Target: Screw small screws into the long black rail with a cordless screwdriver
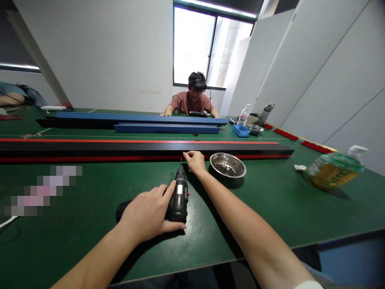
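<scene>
A black cordless drill (179, 196) lies on its side on the green table, its bit pointing away from me. My left hand (147, 208) is wrapped around the drill's handle and body. Just beyond the bit tip, my right hand (195, 161) pinches with thumb and forefinger; what they hold is too small to make out. The fingers are close to the front face of a long black bar with red strips (144, 149). Beside my right wrist stands a round metal bowl (244, 170) with many small dark screws (225, 170) in it.
Long blue bars (168, 128) lie farther back, before a seated person (192, 100). On the right are a large green-tinted bottle (333, 170), a blue basket (241, 131) and a second metal bowl (255, 129). A white cable (9, 221) lies at left.
</scene>
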A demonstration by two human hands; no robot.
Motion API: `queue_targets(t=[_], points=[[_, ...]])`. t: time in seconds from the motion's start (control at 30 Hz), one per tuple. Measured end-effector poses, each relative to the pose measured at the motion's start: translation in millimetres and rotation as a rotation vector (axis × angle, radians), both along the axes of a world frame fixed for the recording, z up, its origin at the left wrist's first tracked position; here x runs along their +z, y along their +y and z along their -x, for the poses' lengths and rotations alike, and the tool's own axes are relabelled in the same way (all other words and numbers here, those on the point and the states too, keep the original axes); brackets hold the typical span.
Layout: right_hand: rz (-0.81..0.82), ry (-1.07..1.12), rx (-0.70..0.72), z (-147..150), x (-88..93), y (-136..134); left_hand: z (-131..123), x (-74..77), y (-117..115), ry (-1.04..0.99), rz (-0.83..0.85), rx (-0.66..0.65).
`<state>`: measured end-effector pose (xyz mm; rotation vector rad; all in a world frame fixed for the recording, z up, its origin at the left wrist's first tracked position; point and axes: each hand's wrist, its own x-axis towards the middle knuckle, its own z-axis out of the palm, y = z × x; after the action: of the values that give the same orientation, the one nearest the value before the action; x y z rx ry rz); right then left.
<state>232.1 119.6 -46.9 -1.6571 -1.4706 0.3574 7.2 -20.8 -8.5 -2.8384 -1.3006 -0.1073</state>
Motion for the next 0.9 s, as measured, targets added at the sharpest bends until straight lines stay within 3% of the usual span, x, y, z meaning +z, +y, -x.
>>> queue_targets(t=[0.2, 0.53, 0.9], points=[[0.029, 0.103, 0.074, -5.4, -23.5, 11.4, -1.0, -0.8, -1.4, -0.009, 0.016, 0.004], [0.089, 0.003, 0.083, -2.3, -19.8, 13.0, -1.0, -1.5, -1.9, -0.002, -0.005, -0.001], [0.092, 0.078, 0.122, -5.0, -23.1, 15.5, -2.0, -1.4, -0.9, 0.001, -0.027, -0.008]])
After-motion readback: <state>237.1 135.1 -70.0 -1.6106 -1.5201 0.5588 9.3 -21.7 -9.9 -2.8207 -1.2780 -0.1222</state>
